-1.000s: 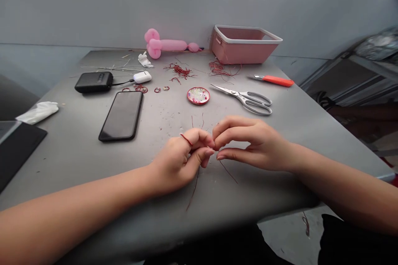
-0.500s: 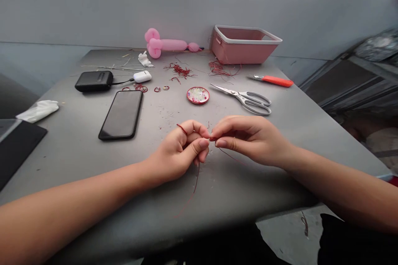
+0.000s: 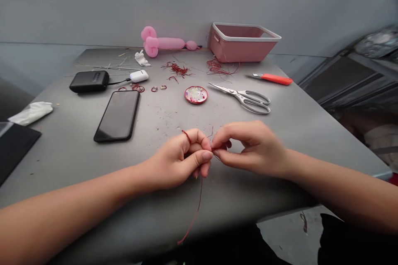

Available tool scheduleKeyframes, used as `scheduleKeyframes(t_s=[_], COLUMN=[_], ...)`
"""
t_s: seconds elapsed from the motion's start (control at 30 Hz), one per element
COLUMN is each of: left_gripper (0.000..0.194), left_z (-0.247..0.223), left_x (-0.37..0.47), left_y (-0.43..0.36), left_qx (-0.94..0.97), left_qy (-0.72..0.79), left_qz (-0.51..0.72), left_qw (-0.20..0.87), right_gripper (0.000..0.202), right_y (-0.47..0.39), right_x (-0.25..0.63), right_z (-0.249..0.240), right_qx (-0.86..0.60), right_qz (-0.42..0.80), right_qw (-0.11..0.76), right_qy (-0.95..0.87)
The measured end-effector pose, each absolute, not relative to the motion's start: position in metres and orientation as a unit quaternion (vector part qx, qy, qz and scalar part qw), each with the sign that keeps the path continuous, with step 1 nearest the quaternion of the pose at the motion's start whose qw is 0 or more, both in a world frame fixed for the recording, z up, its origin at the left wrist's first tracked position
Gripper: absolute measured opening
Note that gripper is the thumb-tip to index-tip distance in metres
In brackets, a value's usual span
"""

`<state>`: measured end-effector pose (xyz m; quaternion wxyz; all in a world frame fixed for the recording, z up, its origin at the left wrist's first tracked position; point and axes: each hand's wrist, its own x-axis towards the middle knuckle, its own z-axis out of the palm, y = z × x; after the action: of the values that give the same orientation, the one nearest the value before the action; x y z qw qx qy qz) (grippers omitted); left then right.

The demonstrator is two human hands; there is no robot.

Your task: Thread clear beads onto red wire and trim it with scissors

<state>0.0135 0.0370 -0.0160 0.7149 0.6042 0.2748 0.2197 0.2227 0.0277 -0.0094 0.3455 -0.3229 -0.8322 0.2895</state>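
Thumb and index finger of my left hand [image 3: 183,159] pinch a thin red cord [image 3: 200,198], whose long end hangs down toward the table's front edge. A loop of red cord circles the left index finger. Close against it on the right, my right hand [image 3: 248,147] pinches the same cord work between thumb and index finger. A short end sticks up between the hands. Beyond them lie a round dish of small beads [image 3: 195,95] and grey-handled scissors [image 3: 245,98], closed.
A black phone [image 3: 117,115], power bank [image 3: 89,81] and white earbud case [image 3: 139,76] lie left. Behind are red cord scraps [image 3: 178,69], a pink balloon [image 3: 169,43] and a pink basket [image 3: 242,47]. An orange-handled cutter [image 3: 275,78] lies right.
Both hands have moved slightly down toward the table's front edge, still pinching the cord. The right fingers have shifted, and the cord's short end now stands up higher between the hands.
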Motion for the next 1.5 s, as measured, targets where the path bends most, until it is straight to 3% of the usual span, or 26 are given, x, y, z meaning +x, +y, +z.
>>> scheduleKeyframes(t_s=[0.13, 0.43, 0.5, 0.6, 0.7, 0.8, 1.3, 1.5], left_gripper=[0.017, 0.017, 0.020, 0.025, 0.031, 0.034, 0.035, 0.034], left_z=[-0.018, -0.015, -0.016, -0.017, -0.016, -0.015, -0.015, -0.013], left_x=[0.014, 0.015, 0.015, 0.015, 0.014, 0.012, 0.010, 0.009], left_y=[0.034, 0.032, 0.033, 0.037, 0.042, 0.044, 0.044, 0.041], left_qx=[0.627, 0.628, 0.616, 0.591, 0.568, 0.553, 0.535, 0.538], left_qy=[0.276, 0.300, 0.304, 0.311, 0.298, 0.274, 0.238, 0.231], left_qz=[0.221, 0.215, 0.240, 0.270, 0.273, 0.256, 0.221, 0.209], left_qw=[0.694, 0.685, 0.686, 0.693, 0.717, 0.744, 0.780, 0.783], right_gripper=[0.005, 0.026, 0.019, 0.008, 0.021, 0.023, 0.012, 0.017], right_y=[0.022, 0.014, 0.021, 0.036, 0.048, 0.054, 0.049, 0.049], right_x=[0.221, 0.209, 0.212, 0.220, 0.229, 0.232, 0.230, 0.229], right_z=[-0.013, -0.021, -0.018, -0.010, -0.004, -0.006, -0.011, -0.012], right_qx=[-0.329, -0.305, -0.302, -0.323, -0.330, -0.303, -0.233, -0.240], right_qz=[0.192, 0.000, 0.066, 0.309, 0.509, 0.599, 0.749, 0.700], right_qw=[0.356, 0.389, 0.390, 0.336, 0.267, 0.225, 0.193, 0.177], right_qy=[-0.853, -0.869, -0.867, -0.829, -0.749, -0.706, -0.589, -0.649])
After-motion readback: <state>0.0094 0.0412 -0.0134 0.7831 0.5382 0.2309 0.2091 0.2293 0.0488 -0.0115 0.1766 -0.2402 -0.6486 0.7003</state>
